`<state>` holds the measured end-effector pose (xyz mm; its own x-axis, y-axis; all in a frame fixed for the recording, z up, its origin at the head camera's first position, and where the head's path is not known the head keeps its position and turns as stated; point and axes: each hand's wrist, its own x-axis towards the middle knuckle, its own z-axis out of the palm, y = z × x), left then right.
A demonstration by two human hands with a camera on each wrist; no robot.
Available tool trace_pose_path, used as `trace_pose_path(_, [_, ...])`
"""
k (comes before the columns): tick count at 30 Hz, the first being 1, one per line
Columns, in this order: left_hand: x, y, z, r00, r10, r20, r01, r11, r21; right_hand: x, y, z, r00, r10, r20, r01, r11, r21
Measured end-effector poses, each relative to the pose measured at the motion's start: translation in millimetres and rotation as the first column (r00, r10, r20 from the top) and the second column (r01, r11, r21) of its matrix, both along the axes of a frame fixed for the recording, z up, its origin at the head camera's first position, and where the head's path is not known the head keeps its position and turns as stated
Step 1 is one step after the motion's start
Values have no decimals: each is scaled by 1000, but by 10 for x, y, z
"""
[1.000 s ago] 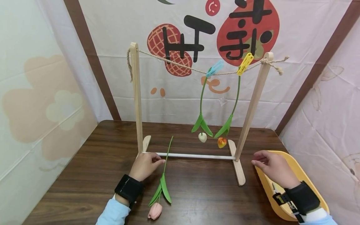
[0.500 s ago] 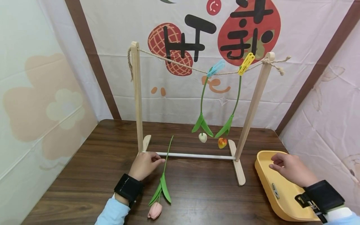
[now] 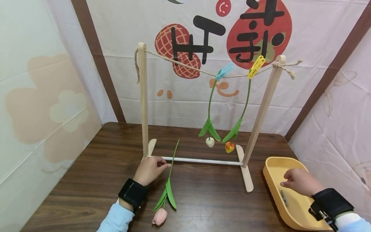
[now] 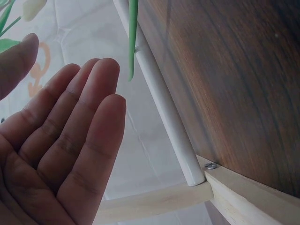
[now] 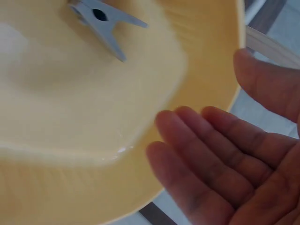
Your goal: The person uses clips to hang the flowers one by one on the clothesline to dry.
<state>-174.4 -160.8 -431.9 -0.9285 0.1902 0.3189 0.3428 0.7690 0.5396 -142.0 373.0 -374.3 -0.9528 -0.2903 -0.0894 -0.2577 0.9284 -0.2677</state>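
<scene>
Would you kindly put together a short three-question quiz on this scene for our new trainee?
1. True or false: the right hand is gripping the grey clothespin in the yellow tray.
2. How many artificial flowers hang from the rope, and which peg colours hold them?
3. Multiple choice: the pink tulip is (A) clipped to the rope, (B) lying on the table beside the left hand, (C) in the tray.

Key
1. False: the hand is over the tray with loose fingers, apart from the clothespin.
2. Two; a blue clothespin and a yellow clothespin.
3. B.
</scene>
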Motion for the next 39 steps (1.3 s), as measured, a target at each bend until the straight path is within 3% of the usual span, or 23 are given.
trace_pose_path(9, [-21,0,-15,1000,8,23,-8,1000,3,49,66,-164,996,68,49,-68,998,-9])
trace_pose_path(17, [-32,-8,-5,999,-2,34,3,1000,-7,25,40,-263,982,3,191,0,1000,-16])
trace_pose_path(28, [-28,-15,0,997,12,74,-12,1000,-1,16,43,-383,952,-80,295,91,996,-25])
trace_pose_path(34, [-28,-22,-17,997,15,74,-15,1000,-5,-21,49,-447,956,-40,289,50,998,-27])
trace_pose_path(39, [-33,-28,-22,997,21,69,-21,1000,-4,-59,27,-487,973,-19,230,21,1000,-6])
